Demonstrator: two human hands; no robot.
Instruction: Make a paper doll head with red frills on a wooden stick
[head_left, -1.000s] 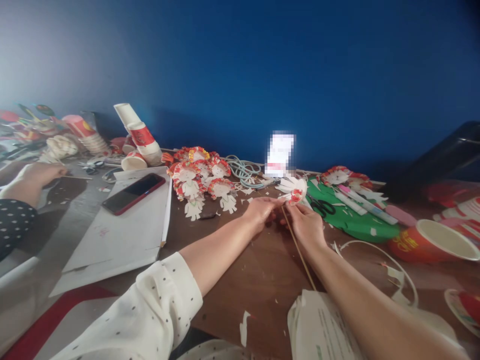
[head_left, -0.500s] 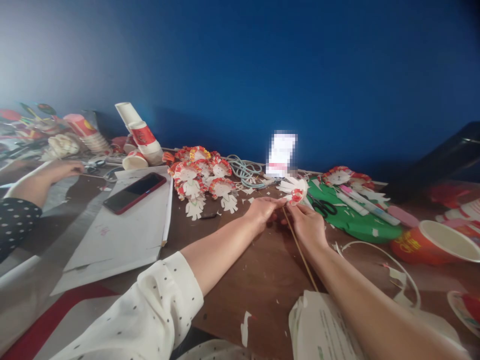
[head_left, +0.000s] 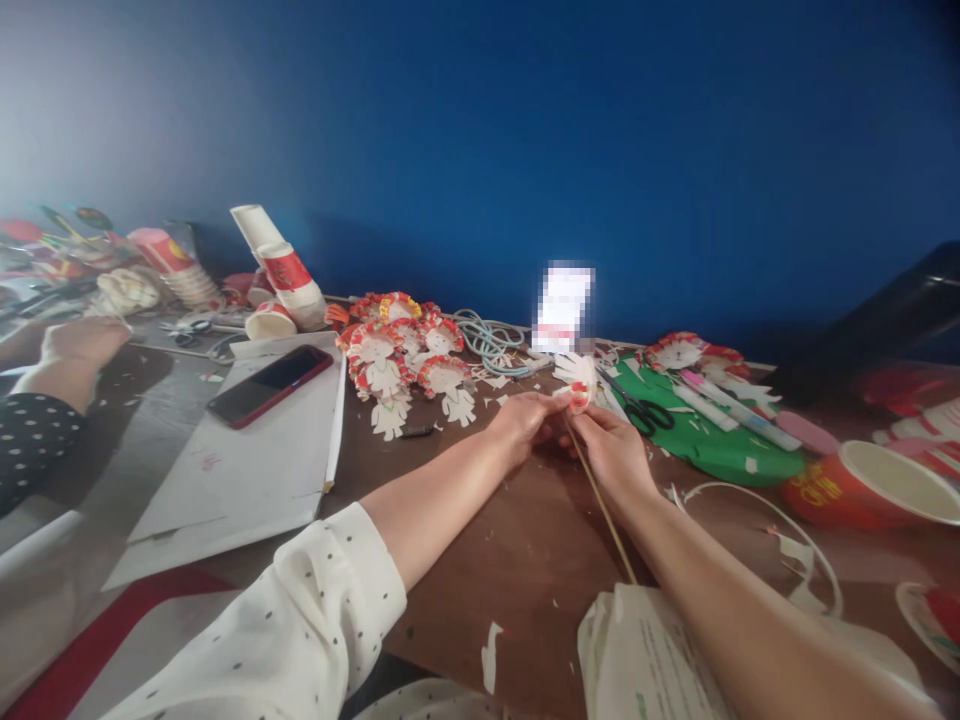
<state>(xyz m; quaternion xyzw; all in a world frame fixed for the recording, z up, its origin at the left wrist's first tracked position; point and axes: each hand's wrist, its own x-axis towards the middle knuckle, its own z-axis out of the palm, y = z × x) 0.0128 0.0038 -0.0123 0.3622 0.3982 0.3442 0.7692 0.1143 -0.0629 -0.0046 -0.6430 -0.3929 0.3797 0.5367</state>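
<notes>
Over the brown table, my left hand (head_left: 527,422) is closed, fingertips pinching the lower left edge of a small cut paper piece (head_left: 579,385), white strips above with a red patch below. My right hand (head_left: 613,452) is closed too, its thumb and fingers gripping the same piece from the right. A thin wooden stick (head_left: 606,510) runs from just under the paper down toward my right forearm. My hands hide how the stick meets the paper. Black-handled scissors (head_left: 651,415) lie right of my right hand, on green paper (head_left: 701,430).
Paper lion figures (head_left: 397,350) are heaped left of my hands. Behind stands a bright blurred screen (head_left: 564,308). A phone (head_left: 270,385) rests on white board (head_left: 225,480); paper cups (head_left: 289,285) stand behind it. An orange paper cup (head_left: 832,485) is at right. Another person's hand (head_left: 86,345) works far left.
The paper piece has shifted slightly left and turned between my fingers. My arms have barely moved. The other person's hand has moved left.
</notes>
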